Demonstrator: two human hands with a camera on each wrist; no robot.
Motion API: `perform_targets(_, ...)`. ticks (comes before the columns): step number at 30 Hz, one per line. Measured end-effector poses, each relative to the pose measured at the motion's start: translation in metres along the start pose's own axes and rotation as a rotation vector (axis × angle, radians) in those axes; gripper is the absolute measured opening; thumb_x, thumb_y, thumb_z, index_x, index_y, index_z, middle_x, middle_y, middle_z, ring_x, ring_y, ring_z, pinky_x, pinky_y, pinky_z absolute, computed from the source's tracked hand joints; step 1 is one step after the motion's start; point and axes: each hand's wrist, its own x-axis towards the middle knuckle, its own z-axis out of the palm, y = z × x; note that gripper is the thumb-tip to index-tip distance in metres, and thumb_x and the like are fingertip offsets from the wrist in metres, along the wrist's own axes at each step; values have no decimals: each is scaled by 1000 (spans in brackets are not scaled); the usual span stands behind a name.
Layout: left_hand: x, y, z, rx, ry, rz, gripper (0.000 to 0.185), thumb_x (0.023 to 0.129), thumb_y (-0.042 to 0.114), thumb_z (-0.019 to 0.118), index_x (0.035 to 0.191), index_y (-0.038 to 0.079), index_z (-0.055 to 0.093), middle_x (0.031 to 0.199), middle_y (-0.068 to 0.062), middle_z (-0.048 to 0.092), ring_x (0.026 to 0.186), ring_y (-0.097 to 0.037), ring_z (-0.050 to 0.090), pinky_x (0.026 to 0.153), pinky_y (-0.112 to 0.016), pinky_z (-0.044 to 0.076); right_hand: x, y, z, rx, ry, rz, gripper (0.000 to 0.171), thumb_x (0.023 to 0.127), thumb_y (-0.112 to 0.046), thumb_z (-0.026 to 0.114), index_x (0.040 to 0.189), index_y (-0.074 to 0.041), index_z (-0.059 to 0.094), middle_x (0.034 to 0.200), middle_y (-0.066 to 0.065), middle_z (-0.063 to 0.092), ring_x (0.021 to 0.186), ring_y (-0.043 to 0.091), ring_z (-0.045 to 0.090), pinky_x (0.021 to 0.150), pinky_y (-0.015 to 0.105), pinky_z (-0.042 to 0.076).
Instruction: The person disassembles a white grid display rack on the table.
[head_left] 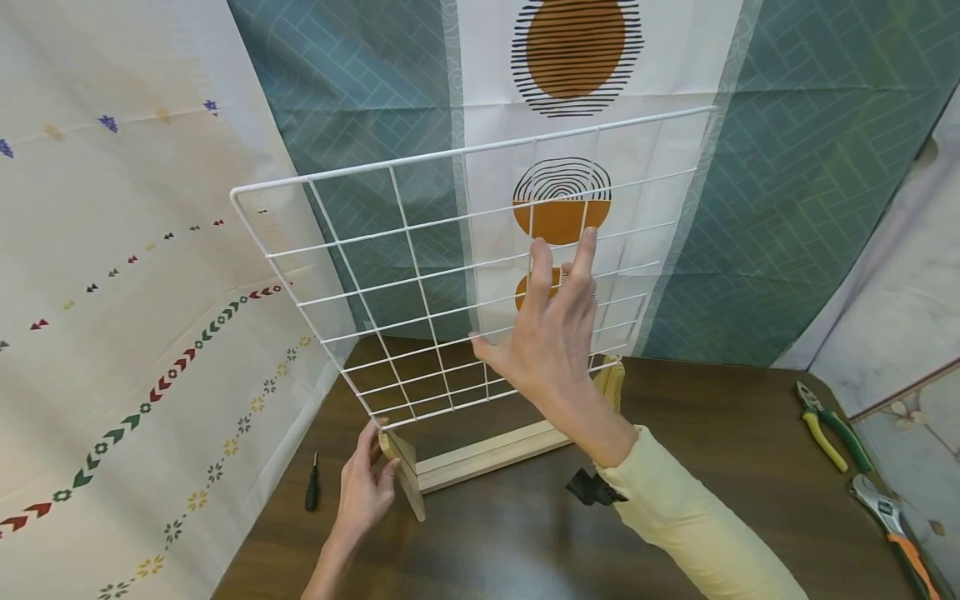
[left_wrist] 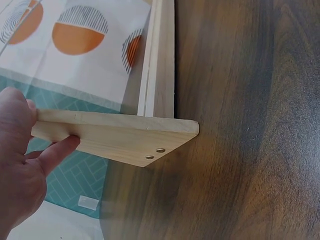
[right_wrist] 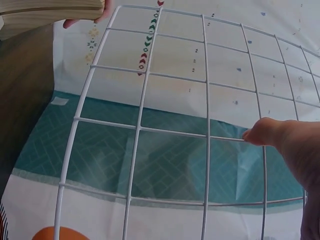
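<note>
you're seating the wire grid [head_left: 480,267] in the wooden base [head_left: 487,454] near the desk's [head_left: 712,467] back-left corner. your left hand [head_left: 363,487] grips the end foot; your right hand [head_left: 555,333], fingers spread, steadies the grid. next, press down evenly.

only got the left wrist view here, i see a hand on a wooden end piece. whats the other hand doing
Observer: The right hand lies flat, fingers straight, against a white wire grid panel that stands upright in the wooden base.
Operator: is the left hand on the grid too
Observer: No. The left hand holds only the base's near end piece, right under the grid's lower corner.
Operator: any tools nearby
Observer: A small black screwdriver lies on the table just left of that hand; green-handled pliers and an adjustable wrench lie by the table's right edge.
</note>
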Motion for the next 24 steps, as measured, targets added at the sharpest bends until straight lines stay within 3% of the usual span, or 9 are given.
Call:
perform_targets(6,0,-3,-1,-45,-34,42,81,71,-30,70,141,0,41,120,-28,61,105,-56,59,43,-14,46,3,5,-11,0,-13,59,132,49,-48,97,146,-11,16,155,32,3,114,44,42,83,54,46)
perform_targets(10,0,-2,-1,-74,-62,7,84,71,-33,68,143,0,39,121,-31,59,108,-57,57,55,-25,57,3,14,-20,-14,-49,104,131,50,-45,97,147,-11,16,156,29,0,117,43,40,86,55,45)
perform_targets(15,-1,-3,-4,-91,-102,-37,88,71,-34,67,145,3,36,126,-28,59,112,-54,56,67,-39,59,0,28,-31,-36,-111,156,129,54,-46,94,148,-8,15,157,28,-5,120,42,37,92,58,43)
perform_targets(24,0,-4,-5,-85,-126,5,88,71,-32,68,145,2,33,121,-22,61,109,-52,59,62,-28,59,-10,50,-48,-49,-164,251,132,52,-45,96,149,-6,16,160,22,-10,123,42,35,94,63,41)
